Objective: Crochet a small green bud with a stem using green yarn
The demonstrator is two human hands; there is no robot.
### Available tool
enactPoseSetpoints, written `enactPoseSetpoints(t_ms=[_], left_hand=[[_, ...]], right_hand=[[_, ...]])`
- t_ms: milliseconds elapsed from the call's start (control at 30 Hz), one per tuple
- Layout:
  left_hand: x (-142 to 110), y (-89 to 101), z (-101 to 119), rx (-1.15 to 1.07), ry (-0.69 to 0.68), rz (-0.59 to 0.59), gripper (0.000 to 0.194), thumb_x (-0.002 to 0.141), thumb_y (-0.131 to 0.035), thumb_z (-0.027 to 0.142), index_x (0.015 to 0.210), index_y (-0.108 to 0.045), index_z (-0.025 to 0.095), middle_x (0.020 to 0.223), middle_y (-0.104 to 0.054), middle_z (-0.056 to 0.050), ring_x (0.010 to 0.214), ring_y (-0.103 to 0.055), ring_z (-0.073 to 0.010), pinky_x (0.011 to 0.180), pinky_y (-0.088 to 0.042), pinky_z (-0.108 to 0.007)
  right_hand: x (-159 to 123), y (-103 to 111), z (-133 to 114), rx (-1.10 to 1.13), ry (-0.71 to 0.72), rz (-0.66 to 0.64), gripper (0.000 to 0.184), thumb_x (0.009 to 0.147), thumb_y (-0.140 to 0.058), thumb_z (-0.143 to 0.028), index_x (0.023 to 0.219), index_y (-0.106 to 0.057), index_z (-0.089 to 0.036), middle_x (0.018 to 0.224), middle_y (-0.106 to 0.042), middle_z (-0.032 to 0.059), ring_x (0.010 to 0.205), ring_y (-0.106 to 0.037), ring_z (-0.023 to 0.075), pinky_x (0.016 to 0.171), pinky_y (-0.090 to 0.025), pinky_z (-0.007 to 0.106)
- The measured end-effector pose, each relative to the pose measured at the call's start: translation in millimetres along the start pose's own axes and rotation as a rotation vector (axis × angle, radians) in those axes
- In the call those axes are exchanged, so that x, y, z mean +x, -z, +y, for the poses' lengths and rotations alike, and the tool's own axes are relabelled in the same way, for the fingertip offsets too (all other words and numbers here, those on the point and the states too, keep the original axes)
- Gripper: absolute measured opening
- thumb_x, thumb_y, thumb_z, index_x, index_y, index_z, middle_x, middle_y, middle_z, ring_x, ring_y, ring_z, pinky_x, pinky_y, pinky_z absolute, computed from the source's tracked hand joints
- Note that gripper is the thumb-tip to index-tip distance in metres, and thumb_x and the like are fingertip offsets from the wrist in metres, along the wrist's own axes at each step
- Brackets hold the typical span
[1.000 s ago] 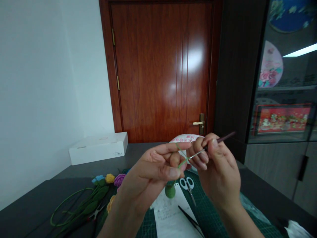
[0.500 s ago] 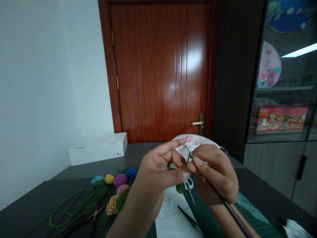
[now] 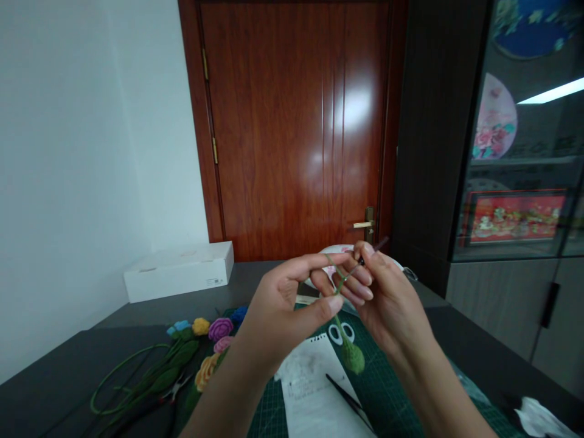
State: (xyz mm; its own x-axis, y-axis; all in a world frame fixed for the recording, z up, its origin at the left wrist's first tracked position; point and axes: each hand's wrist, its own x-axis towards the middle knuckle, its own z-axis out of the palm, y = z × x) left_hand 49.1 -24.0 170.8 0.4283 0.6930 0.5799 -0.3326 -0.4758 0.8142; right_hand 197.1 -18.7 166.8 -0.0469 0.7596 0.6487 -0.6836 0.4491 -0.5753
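Note:
My left hand (image 3: 296,298) pinches green yarn (image 3: 339,285) between thumb and fingers, and a strand loops over its raised index finger. Below the pinch dangles a small green crocheted piece (image 3: 353,356), rounded at its lower end. In my right hand (image 3: 387,292) is a crochet hook (image 3: 379,244) with a dark handle, slanting up to the right. The hook's thin metal tip meets the yarn just above my left thumb. Under the hands lie white-handled scissors (image 3: 335,334), partly covered by the green piece, and a sheet of paper (image 3: 314,389) with handwriting.
Black tweezers (image 3: 349,398) rest across the paper on a green cutting mat (image 3: 387,389). Crocheted flowers (image 3: 221,329) with green stems and pliers (image 3: 176,389) lie at left. A white box (image 3: 180,271) stands near the wall; crumpled white tissue (image 3: 541,417) lies at right.
My right hand has turned over, so the hook handle swung down toward me and back up. The green crocheted piece has shifted right and hangs lower. The yarn stays over my left index finger.

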Motion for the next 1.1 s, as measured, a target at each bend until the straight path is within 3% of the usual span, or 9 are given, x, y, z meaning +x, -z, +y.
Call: enactPoseSetpoints(t_ms=[133,267,333,400,533,600,800,967,1100], left_hand=[[0,5.8,4,0.325,-0.173,-0.022,0.042,0.083,-0.078,0.022,0.125,-0.073,0.026,0.105,-0.07,-0.007,0.104,-0.064,-0.0264,0.099,-0.046,-0.044],[3,19.5,13,0.891,-0.345,0.126,0.022,0.087,-0.074,0.03,0.108,-0.081,0.026,0.121,-0.067,-0.012,0.123,-0.051,-0.0343,0.111,-0.032,-0.053],[4,22.5,15,0.982,-0.396,0.182,0.021,0.089,-0.071,0.033,0.107,-0.082,0.027,0.123,-0.067,-0.012,0.126,-0.048,-0.0351,0.115,-0.026,-0.056],[4,19.2,15,0.887,-0.395,0.218,0.026,0.091,-0.07,0.033,0.113,-0.08,0.027,0.118,-0.069,-0.011,0.122,-0.052,-0.0327,0.115,-0.028,-0.054],[1,-1.3,8,0.32,-0.224,0.168,0.051,0.084,-0.079,0.026,0.134,-0.067,0.023,0.1,-0.072,-0.006,0.102,-0.066,-0.0245,0.099,-0.049,-0.042],[0,-11.0,5,0.166,-0.179,0.2,0.059,0.08,-0.082,0.019,0.136,-0.064,0.019,0.096,-0.073,-0.005,0.097,-0.07,-0.023,0.094,-0.054,-0.039],[1,-16.6,4,0.067,-0.185,0.354,0.043,0.075,-0.083,0.009,0.116,-0.074,0.018,0.084,-0.074,-0.001,0.085,-0.072,-0.017,0.088,-0.058,-0.031],[1,-14.7,4,0.054,-0.19,0.355,0.039,0.074,-0.084,0.007,0.11,-0.075,0.019,0.077,-0.073,0.002,0.076,-0.071,-0.0128,0.08,-0.059,-0.025],[-1,-16.5,6,0.054,-0.184,0.405,0.045,0.071,-0.086,0.008,0.113,-0.074,0.018,0.073,-0.071,0.003,0.073,-0.07,-0.0127,0.076,-0.059,-0.024]], right_hand=[[5,2,3,0.108,-0.112,0.05,0.041,0.084,-0.079,-0.035,0.064,-0.047,-0.02,0.058,-0.032,-0.0094,0.047,-0.025,0.0059,0.042,-0.036,0.015],[7,4,5,0.272,-0.216,0.08,0.038,0.079,-0.084,-0.026,0.067,-0.049,-0.018,0.059,-0.028,-0.0113,0.046,-0.022,0.0042,0.04,-0.034,0.01],[8,5,7,0.335,-0.267,0.071,0.037,0.078,-0.085,-0.024,0.068,-0.049,-0.018,0.059,-0.028,-0.0118,0.045,-0.021,0.0037,0.04,-0.034,0.009],[8,5,10,0.358,-0.298,0.064,0.04,0.077,-0.086,-0.025,0.067,-0.048,-0.018,0.058,-0.029,-0.012,0.045,-0.021,0.0033,0.041,-0.035,0.009],[5,4,14,0.274,-0.241,0.055,0.041,0.08,-0.083,-0.032,0.064,-0.048,-0.019,0.057,-0.033,-0.0104,0.046,-0.024,0.0044,0.04,-0.035,0.011],[3,2,14,0.214,-0.194,0.052,0.04,0.084,-0.08,-0.034,0.065,-0.049,-0.019,0.058,-0.036,-0.009,0.047,-0.027,0.0052,0.041,-0.036,0.011],[1,-4,10,0.167,-0.155,0.042,0.04,0.084,-0.079,-0.034,0.065,-0.047,-0.019,0.059,-0.035,-0.0089,0.046,-0.025,0.0047,0.042,-0.033,0.012],[-1,-3,13,0.137,-0.145,0.017,0.038,0.084,-0.079,-0.037,0.069,-0.049,-0.02,0.059,-0.042,-0.0082,0.048,-0.034,0.0049,0.045,-0.036,0.014],[-5,-3,16,-0.05,0.047,0.002,0.031,0.09,-0.074,-0.036,0.076,-0.05,-0.022,0.063,-0.055,-0.0062,0.051,-0.046,0.0083,0.05,-0.04,0.02]])
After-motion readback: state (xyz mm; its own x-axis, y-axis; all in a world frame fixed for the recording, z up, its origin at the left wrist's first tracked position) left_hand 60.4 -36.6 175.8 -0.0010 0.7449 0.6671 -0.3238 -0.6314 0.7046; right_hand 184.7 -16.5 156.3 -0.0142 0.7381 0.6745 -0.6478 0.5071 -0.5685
